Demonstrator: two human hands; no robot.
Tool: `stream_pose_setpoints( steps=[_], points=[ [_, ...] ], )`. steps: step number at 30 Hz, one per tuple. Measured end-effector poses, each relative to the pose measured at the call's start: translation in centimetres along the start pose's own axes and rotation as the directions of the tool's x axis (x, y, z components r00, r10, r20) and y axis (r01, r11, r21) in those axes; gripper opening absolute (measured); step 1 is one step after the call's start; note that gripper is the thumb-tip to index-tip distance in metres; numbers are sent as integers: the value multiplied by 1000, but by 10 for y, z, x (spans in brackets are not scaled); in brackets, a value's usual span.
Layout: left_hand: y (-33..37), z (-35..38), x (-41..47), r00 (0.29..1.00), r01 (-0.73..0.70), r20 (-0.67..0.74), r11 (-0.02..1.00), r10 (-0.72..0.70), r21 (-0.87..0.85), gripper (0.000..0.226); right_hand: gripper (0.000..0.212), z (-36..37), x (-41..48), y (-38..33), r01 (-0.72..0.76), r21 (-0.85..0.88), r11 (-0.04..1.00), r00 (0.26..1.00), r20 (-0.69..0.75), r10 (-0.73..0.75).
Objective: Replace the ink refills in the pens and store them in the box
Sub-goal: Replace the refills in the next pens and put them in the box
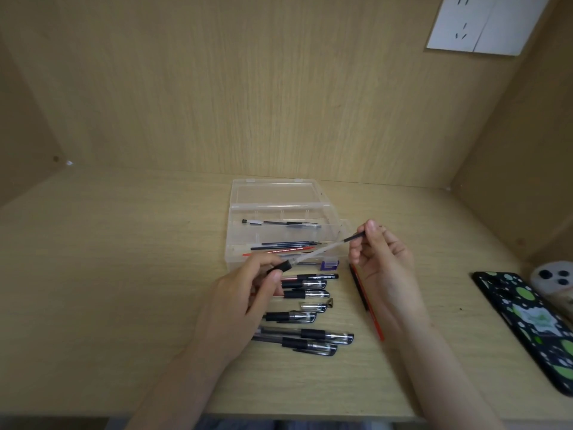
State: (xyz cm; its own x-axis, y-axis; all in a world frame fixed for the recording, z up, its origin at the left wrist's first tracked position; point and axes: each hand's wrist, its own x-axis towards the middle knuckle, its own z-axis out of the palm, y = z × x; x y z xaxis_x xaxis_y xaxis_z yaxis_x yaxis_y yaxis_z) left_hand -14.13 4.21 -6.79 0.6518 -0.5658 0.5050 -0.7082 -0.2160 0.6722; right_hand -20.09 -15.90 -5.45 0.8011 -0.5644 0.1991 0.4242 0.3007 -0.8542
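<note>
In front of the open box [279, 212], above the desk [124, 274], the left hand [245, 293] curls its fingers [273, 280] round the pen [313, 254] at its black grip. The right hand [381, 259] pinches the thin refill [353, 239] at its back end. Best keep both in one straight line, so nothing bends.

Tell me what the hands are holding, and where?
The left hand grips a pen by its black grip. The right hand pinches the refill by its dark end.
</note>
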Motion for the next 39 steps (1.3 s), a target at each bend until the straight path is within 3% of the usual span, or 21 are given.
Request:
stream_pose_setpoints(
  steps=[12,23,28,32,35,37,39],
  points=[
    [-10,-1,-1,999,31,-19,991,-29,129,24,17,4,-8,-14,136,-188,973,991,42,-131],
    [-7,-1,-1,999,-33,-7,997,34,75,25,16,-2,-6,-4,-6,-77,997,1000,-17,5],
    [-8,-1,-1,999,-32,-3,994,33,105,23,17,0,-7,-7,57,-173,983,998,-19,-61],
    [-11,2,-2,1000,4,19,993,-6,115,25,17,3,-13,-10,101,-336,936,990,124,-63],
    [-11,2,-3,1000,9,19,995,-11,104,28,23,12,-19,-8,53,-469,882,938,327,118],
    [-10,2,-3,1000,8,13,996,-9,89,28,31,12,-20,-6,21,-497,867,924,341,174],
    [-9,1,-2,1000,14,14,997,-15,74,26,25,5,-18,-9,42,-537,842,941,304,147]
  ],
)
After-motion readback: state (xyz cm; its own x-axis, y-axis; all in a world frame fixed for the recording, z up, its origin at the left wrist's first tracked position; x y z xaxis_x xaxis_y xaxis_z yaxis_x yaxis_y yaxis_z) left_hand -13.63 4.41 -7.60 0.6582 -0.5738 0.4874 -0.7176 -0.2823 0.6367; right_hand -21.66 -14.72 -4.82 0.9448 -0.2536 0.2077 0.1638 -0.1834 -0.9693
